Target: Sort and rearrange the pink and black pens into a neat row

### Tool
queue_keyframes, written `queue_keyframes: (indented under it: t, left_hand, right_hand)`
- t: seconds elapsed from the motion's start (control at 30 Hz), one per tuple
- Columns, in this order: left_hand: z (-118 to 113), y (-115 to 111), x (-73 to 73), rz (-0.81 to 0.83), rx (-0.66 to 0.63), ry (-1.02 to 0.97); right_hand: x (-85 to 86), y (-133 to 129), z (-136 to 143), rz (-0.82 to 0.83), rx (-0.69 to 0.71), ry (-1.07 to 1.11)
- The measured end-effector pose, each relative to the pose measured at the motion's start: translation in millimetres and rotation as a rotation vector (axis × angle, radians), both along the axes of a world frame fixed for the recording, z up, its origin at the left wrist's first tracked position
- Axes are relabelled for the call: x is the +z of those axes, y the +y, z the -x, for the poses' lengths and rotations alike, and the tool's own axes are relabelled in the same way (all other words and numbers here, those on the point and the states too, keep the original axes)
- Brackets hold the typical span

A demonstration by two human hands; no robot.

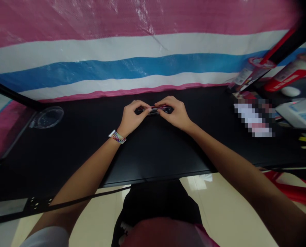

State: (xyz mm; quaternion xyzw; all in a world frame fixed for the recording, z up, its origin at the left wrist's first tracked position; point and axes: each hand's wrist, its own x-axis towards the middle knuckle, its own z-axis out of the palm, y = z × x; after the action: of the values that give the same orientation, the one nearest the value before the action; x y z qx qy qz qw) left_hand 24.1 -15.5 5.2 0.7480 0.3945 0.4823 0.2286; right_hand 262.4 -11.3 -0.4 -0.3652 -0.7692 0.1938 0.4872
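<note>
Over the far middle of the black tabletop point(153, 147), my left hand point(131, 118) and my right hand point(178, 113) face each other. Between them is a small bundle of slim, pen-like sticks point(155, 110), dark with some red and clear parts. Each hand pinches one end of it between thumb and fingers. The bundle lies level, left to right, at or just above the tabletop; I cannot tell which. My fingers hide its ends. A colourful woven band circles my left wrist.
A round clear plastic container point(49, 117) lies at the far left. To the right stand a clear canister point(253, 73), a tilted red-and-white tube point(289, 73), a white rounded object point(291, 91) and a white box point(301, 111). A striped sheet point(142, 67) hangs behind.
</note>
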Motion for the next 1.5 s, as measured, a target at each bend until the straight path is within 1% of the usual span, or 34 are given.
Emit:
queue_keyframes:
  t: [0.13, 0.33, 0.4, 0.53, 0.6, 0.67, 0.8, 0.93, 1.13, 1.3, 1.43, 1.5]
  left_hand:
    - [3, 7, -5.3, 0.043, 0.045, -0.070]
    - [5, 15, -13.0, 0.086, 0.069, -0.190]
    - [6, 16, -14.0, 0.085, 0.081, -0.213]
    - [6, 16, -13.6, 0.038, 0.120, -0.226]
    - [5, 15, -12.6, 0.002, 0.134, -0.215]
    - [5, 14, -11.2, -0.022, 0.146, -0.188]
    - [6, 13, -7.6, -0.070, 0.154, -0.071]
    - [8, 13, -6.0, -0.099, 0.141, -0.011]
    - [9, 13, -4.2, -0.018, 0.163, -0.076]
    - [11, 17, -5.4, 0.029, 0.090, -0.219]
    - [13, 21, -9.5, 0.071, 0.128, -0.174]
    - [14, 22, -10.3, 0.096, 0.116, -0.185]
  right_hand:
    - [-1.8, 5, -7, 0.035, -0.045, 0.050]
    - [-6.6, 13, -13, 0.227, -0.073, 0.178]
    - [-8.5, 17, -15, 0.325, -0.052, 0.245]
    - [-8.1, 20, -15, 0.537, 0.040, 0.414]
    - [-5.6, 19, -14, 0.602, 0.073, 0.491]
    - [-3.0, 17, -13, 0.632, 0.087, 0.532]
    - [-1.7, 15, -12, 0.649, 0.105, 0.560]
    - [-4.8, 16, -12, 0.598, 0.100, 0.550]
    - [-5.2, 14, -8, 0.526, 0.092, 0.531]
    - [-5.7, 16, -9, 0.535, 0.078, 0.560]
    - [-7.3, 20, -11, 0.520, 0.070, 0.589]
    - [-8.1, 20, -12, 0.518, 0.079, 0.604]
